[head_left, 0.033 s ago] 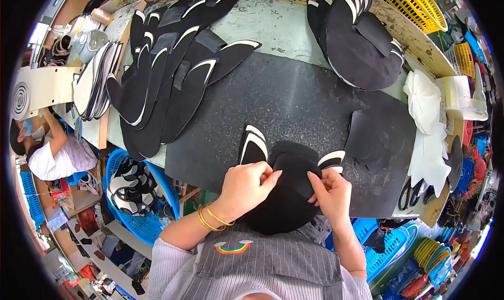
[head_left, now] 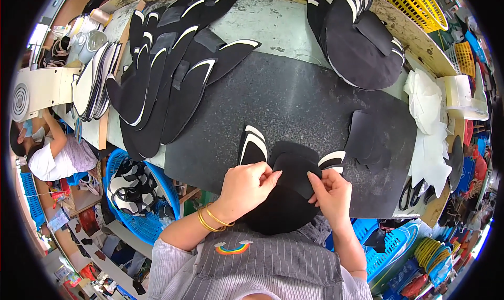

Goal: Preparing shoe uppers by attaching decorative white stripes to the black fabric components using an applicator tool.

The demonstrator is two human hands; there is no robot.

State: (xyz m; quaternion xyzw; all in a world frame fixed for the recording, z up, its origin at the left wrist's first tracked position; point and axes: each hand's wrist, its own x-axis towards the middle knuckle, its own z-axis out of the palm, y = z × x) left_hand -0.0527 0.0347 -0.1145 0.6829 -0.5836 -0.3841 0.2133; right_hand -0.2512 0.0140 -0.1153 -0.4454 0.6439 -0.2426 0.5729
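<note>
Close to my body, a small stack of black shoe-upper pieces (head_left: 281, 211) with white-edged tips overhangs the near table edge. Across its middle lies a smooth black patch (head_left: 294, 171). My left hand (head_left: 247, 187) is closed in a pinch at the patch's left side, beside the left white-edged tip. At the right side my right hand (head_left: 332, 192) pinches the patch's edge between thumb and fingers, just below the right tip. Curled fingers partly hide both grips. On the mat to the right are loose black patches (head_left: 365, 137).
Overlapping black uppers (head_left: 181, 106) fill the far left; another stack (head_left: 362, 58) stands far right. White pieces (head_left: 94, 82) lean by a wooden strip. A white plastic bag (head_left: 422, 100) and scissors (head_left: 412, 195) lie right. Blue baskets (head_left: 142, 224) flank me. A co-worker (head_left: 60, 153) sits left.
</note>
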